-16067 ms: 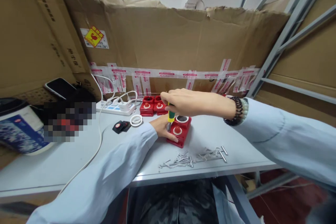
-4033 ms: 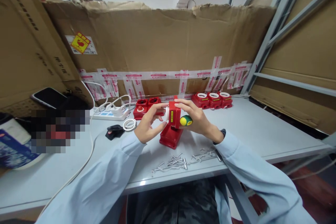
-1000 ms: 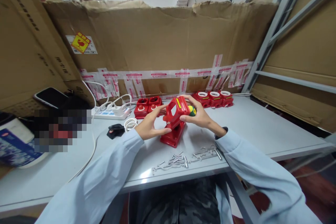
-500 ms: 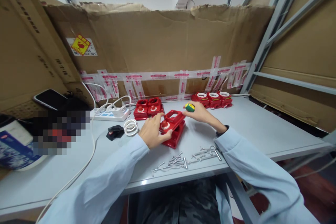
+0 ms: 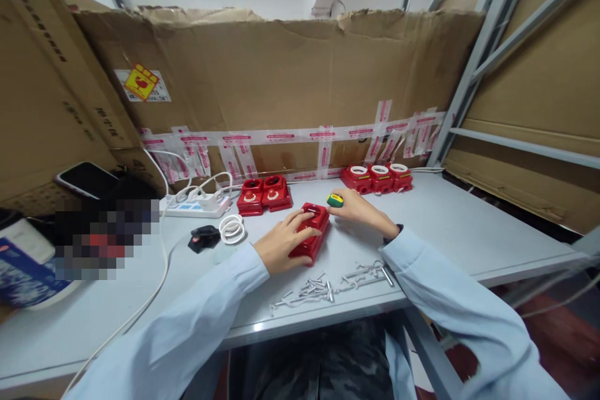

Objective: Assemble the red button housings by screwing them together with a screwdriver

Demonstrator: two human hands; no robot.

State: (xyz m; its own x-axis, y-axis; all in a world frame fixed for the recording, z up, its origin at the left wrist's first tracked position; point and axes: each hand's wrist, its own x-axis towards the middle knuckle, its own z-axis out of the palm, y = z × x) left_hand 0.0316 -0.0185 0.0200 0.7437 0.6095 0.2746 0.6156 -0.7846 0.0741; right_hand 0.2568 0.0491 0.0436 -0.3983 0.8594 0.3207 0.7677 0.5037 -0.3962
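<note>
A red plastic housing [image 5: 323, 217] lies on the table in front of me, its cover down flush on its base. My left hand [image 5: 284, 241] rests across it, fingers spread over the top and thumb at the near edge, gripping it and hiding much of its face. At the housing's far right corner, my right hand [image 5: 357, 207] is closed around a screwdriver [image 5: 335, 200] with a green and yellow handle; its shaft is hidden. Nearer the table edge lie several loose silver screws [image 5: 315, 288].
Two red units [image 5: 264, 195] stand at the back left, and three red units with white rings [image 5: 380, 179] at the back right. White rings [image 5: 232, 229], a black object [image 5: 204, 238] and a power strip [image 5: 199, 204] lie left. A cardboard wall [image 5: 281, 75] closes the back.
The raised, tilted cover has come down onto the red base. My left hand has moved from the cover's left side onto its top. My right hand, with the screwdriver, has dropped slightly.
</note>
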